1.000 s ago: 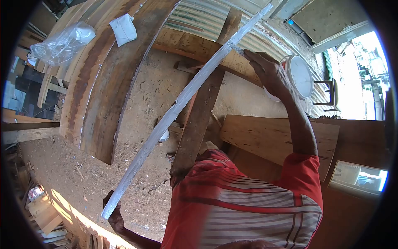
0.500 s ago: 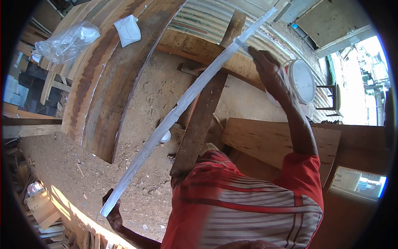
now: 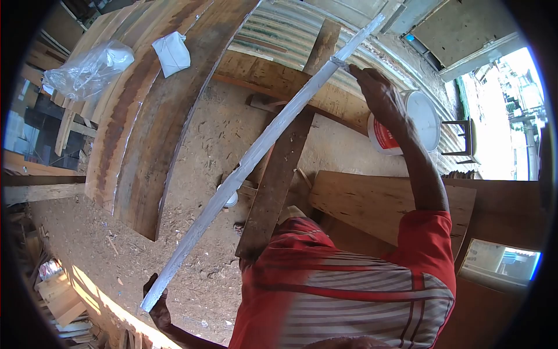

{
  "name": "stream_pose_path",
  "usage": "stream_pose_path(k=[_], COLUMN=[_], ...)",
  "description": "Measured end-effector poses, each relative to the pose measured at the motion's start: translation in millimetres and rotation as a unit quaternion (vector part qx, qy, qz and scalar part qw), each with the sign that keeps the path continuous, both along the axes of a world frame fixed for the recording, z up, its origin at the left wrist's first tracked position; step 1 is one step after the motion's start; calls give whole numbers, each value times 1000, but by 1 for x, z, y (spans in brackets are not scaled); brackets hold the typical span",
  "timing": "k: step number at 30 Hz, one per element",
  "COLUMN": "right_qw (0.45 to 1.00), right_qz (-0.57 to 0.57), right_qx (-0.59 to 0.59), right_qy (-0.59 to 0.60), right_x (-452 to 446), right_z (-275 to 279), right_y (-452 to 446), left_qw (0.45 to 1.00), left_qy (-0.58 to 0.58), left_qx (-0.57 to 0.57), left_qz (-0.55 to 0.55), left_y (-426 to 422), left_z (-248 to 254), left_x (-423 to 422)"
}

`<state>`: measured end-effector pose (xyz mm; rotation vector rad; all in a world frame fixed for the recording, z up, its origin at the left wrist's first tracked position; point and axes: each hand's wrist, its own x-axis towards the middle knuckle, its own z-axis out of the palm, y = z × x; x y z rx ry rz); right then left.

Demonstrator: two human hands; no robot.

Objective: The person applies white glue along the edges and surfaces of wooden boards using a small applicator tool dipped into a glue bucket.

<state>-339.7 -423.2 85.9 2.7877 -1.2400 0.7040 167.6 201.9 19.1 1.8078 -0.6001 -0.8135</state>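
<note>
At the near left, the left hand (image 3: 161,313) grips the end of a long, narrow, white-coated board (image 3: 244,166), which slants to the far right above a dark brown plank (image 3: 278,183) and looks stiff, light and likely slippery, best held by its edges. Farther right, the right hand (image 3: 382,99) bends beside it, whether holding anything I can't tell; more of the round white bucket (image 3: 425,122) and its red label (image 3: 383,138) shows than half a second ago.
</note>
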Motion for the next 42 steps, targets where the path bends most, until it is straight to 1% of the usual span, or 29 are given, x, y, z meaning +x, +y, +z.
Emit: stream_pose_path(k=[2, 3, 4, 5, 7, 8, 10, 12, 14, 15, 16, 17, 19, 20, 23, 24, 26, 27, 29, 30, 33, 36, 39, 42], right_qw=[1000, 1000, 999, 999, 997, 998, 997, 995, 995, 994, 992, 993, 994, 991, 988, 989, 990, 988, 979, 978, 985, 978, 979, 963], right_qz=[-17, -26, -21, -38, -70, -51, -68, -87, -96, -102, -116, -106, -88, -111, -130, -120, -98, -126, -179, -179, -120, -173, -177, -241], right_qx=[2, 3, -31, -24, -9, -31, -29, -24, -16, -11, -19, -23, -35, -35, -36, -56, -97, -75, -31, -36, -98, -75, -73, -80], right_qy=[-3, -5, -17, -3, 26, 13, 19, 33, 30, 28, 55, 54, 52, 66, 76, 63, 36, 55, 94, 100, 76, 88, 65, 91], right_x=[-13, -20, -25, -34, -57, -64, -76, -83, -99, -102, -106, -109, -116, -119, -128, -131, -144, -149, -152, -153, -171, -163, -186, -180], right_z=[-3, -5, -7, -9, -14, -16, -18, -17, -23, -25, -24, -25, -24, -24, -28, -31, -42, -42, -36, -35, -45, -38, -53, -46], right_y=[-25, -38, -51, -66, -97, -111, -133, -152, -177, -184, -192, -199, -208, -213, -234, -242, -261, -269, -283, -288, -317, -316, -349, -360], left_qw=[999, 998, 995, 988, 990, 991, 996, 995, 983, 979, 975, 970, 986, 991, 984, 989, 984, 981, 985, 987, 990, 993, 993, 989], left_qy=[3, -22, -48, -74, -48, -35, -22, -38, -82, -96, -110, -124, -92, -75, -67, -56, -94, -114, -105, -100, -70, -39, -56, -41], left_qx=[17, 55, 93, 130, 129, 129, 80, 90, 160, 175, 189, 203, 133, 98, 165, 138, 152, 158, 136, 125, 124, 108, 100, 140], left_qz=[35, 14, -6, -26, -8, 1, -28, -36, -25, -31, -37, -43, -47, -49, -5, -7, -18, -23, -18, -15, -12, -4, -9, 19], left_y=[-3, -2, 3, 5, 8, 6, -1, -5, -6, -14, -24, -32, -34, -33, -24, -20, -10, -6, -6, -7, -7, -14, -10, -6], left_z=[-2, -3, -5, -5, -6, -5, 5, 8, 8, 16, 25, 32, 36, 36, 27, 24, 17, 13, 15, 16, 17, 22, 19, 15], left_x=[0, 3, 9, 13, 17, 16, 12, 11, 16, 11, 4, -1, -2, -2, 12, 14, 20, 23, 21, 20, 21, 18, 19, 21])
